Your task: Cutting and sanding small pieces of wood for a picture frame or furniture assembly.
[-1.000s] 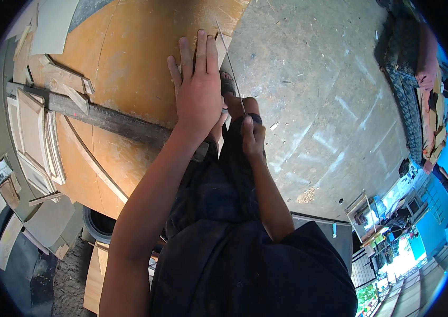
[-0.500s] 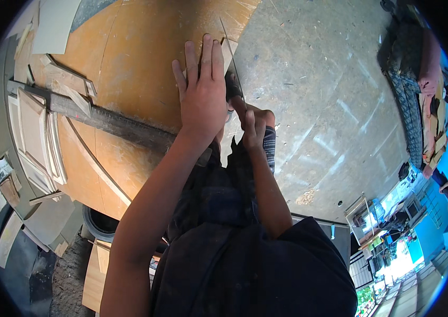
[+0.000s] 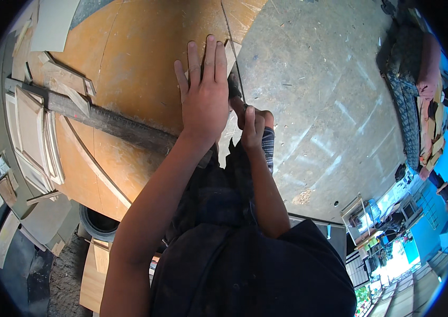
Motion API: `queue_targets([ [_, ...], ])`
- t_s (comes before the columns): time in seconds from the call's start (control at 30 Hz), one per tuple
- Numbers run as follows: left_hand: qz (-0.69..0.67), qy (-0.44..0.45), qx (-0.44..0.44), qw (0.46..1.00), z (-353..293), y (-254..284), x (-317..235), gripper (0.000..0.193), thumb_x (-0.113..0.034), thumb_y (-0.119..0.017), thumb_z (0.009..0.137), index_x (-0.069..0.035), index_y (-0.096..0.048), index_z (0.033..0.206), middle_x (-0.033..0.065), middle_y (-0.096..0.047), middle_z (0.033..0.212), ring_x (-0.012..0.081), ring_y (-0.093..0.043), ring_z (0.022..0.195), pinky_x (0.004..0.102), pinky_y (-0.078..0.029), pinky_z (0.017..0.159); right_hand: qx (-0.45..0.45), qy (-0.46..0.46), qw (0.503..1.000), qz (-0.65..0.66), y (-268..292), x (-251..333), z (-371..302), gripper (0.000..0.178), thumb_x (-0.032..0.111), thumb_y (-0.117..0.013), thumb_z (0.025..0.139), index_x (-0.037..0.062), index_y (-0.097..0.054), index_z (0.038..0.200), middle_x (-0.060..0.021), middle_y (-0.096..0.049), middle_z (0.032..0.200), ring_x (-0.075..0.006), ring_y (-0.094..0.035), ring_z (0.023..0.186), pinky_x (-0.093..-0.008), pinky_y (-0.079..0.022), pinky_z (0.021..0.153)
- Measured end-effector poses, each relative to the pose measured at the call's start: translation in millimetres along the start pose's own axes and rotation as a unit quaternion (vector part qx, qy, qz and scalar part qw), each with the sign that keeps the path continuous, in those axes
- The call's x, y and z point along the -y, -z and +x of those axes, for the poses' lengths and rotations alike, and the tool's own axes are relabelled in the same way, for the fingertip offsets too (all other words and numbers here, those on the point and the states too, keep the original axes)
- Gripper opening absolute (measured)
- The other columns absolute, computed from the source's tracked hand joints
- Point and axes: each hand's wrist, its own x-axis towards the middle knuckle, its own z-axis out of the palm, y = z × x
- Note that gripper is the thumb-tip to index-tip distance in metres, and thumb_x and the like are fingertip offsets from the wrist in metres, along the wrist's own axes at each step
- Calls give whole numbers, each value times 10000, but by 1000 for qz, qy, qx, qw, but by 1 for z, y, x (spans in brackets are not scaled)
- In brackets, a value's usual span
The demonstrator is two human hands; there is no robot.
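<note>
Near the top centre of the frame, the left hand (image 3: 205,103) is lying palm down over a pale piece of wood (image 3: 230,54), which is showing beyond the fingertips' right side. Its little and ring fingers are spreading apart, while the next two are pressing close together; the thumb is staying out of clear sight. Just right of centre, the right hand (image 3: 252,128) is curling its fingers tightly around the near end of a saw (image 3: 238,66), covering the handle. The thin blade is running up to the top edge of the frame, crossing the right part of the piece of wood.

Beneath the left hand, an orange-brown board (image 3: 144,63) is filling the upper left. A dark beam (image 3: 123,127) is lying across it, passing toward the left forearm. Below the beam, a thin wooden strip (image 3: 87,154) is slanting down to the right. At far left, pale wooden panels (image 3: 31,119) are leaning together. A grey floor (image 3: 313,79) is stretching across the upper right.
</note>
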Motion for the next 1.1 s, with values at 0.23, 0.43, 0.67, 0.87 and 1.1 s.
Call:
queue_targets([
  [0.23, -3, -8, -23, 1000, 1, -5, -2, 938, 19, -680, 715, -28, -247, 1546, 134, -232, 1625, 409, -197, 1496, 625, -180, 1179, 37, -57, 998, -6, -9, -10, 35, 586, 401, -390, 1081, 13, -620, 707, 14, -485, 603, -83, -410, 565, -278, -323, 536],
  [0.43, -9, -5, -14, 1000, 0, 1, -6, 984, -81, -766, 689, -30, -268, 1536, 115, -224, 1633, 406, -191, 1501, 628, -179, 1183, 26, -46, 998, -31, 16, -32, -44, 554, 430, -410, 1065, -6, -709, 898, 51, -423, 605, -74, -352, 548, -266, -278, 527],
  [0.67, 51, -1, 0, 999, -1, 3, 8, 994, -154, -819, 707, -31, -277, 1531, 103, -210, 1639, 399, -175, 1509, 626, -159, 1191, 46, 9, 998, -34, -31, 31, 46, 544, 354, -476, 1056, -32, -481, 673, -92, -405, 577, -110, -398, 591, -327, -333, 528],
  [0.87, 7, -1, 2, 1000, 2, 3, -2, 1026, -139, -813, 696, -33, -246, 1545, 104, -214, 1637, 399, -173, 1509, 625, -151, 1193, 62, -3, 998, 13, 4, -14, 7, 566, 414, -438, 1063, 2, -548, 690, -5, -447, 581, -85, -410, 563, -292, -333, 524],
  [1.1, -13, -8, -6, 1000, 1, -1, 0, 982, 2, -709, 717, -26, -200, 1555, 135, -210, 1635, 440, -175, 1498, 633, -167, 1178, 13, 22, 996, -83, -11, 14, 28, 560, 403, -495, 1041, -6, -553, 664, -10, -501, 600, -107, -432, 611, -331, -366, 549],
])
